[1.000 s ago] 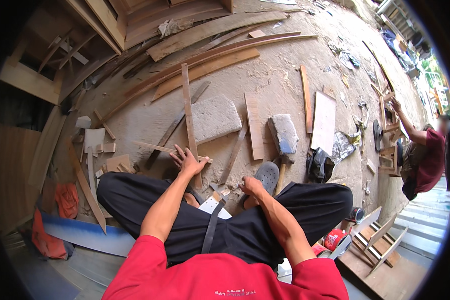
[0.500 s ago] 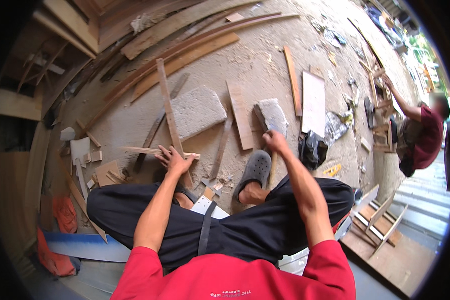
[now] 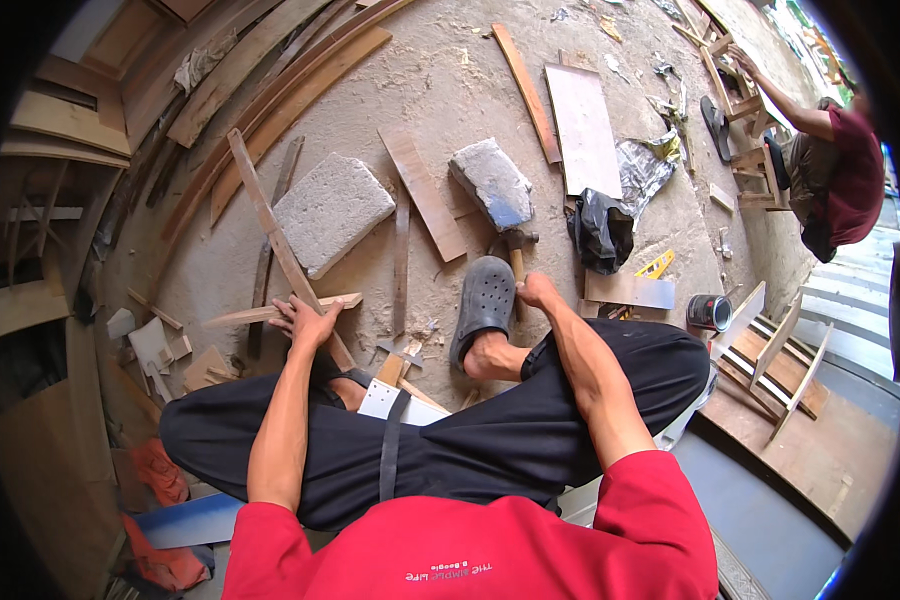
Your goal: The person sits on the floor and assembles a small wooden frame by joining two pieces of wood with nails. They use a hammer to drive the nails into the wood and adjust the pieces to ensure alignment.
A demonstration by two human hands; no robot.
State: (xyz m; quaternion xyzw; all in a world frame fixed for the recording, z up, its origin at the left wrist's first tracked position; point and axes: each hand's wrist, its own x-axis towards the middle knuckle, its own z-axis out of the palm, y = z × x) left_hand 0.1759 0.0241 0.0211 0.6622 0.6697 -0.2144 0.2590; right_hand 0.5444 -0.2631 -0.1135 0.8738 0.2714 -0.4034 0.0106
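My left hand (image 3: 308,324) presses around the crossing of two pieces of wood, its fingers spread over them. One is a long wooden strip (image 3: 268,222) slanting away to the far left; the other is a short pale wooden strip (image 3: 240,316) lying across it. My right hand (image 3: 539,291) is curled at the wooden handle of a hammer (image 3: 516,256), whose head rests by a paint-smeared stone block (image 3: 492,182). Part of the handle is hidden by the hand. Beside it is my grey clog (image 3: 485,300).
A rough concrete block (image 3: 334,212) and loose planks (image 3: 422,195) lie ahead. To the right are a black plastic bag (image 3: 602,232), a yellow-handled tool (image 3: 655,264), a paint can (image 3: 709,312) and a wooden frame (image 3: 776,362). A co-worker (image 3: 838,170) sits at far right.
The view has turned, shifting the scene leftward. My right hand has moved from near the hammer's head to lower on its handle, leaving the head visible. My left hand stays on the strips.
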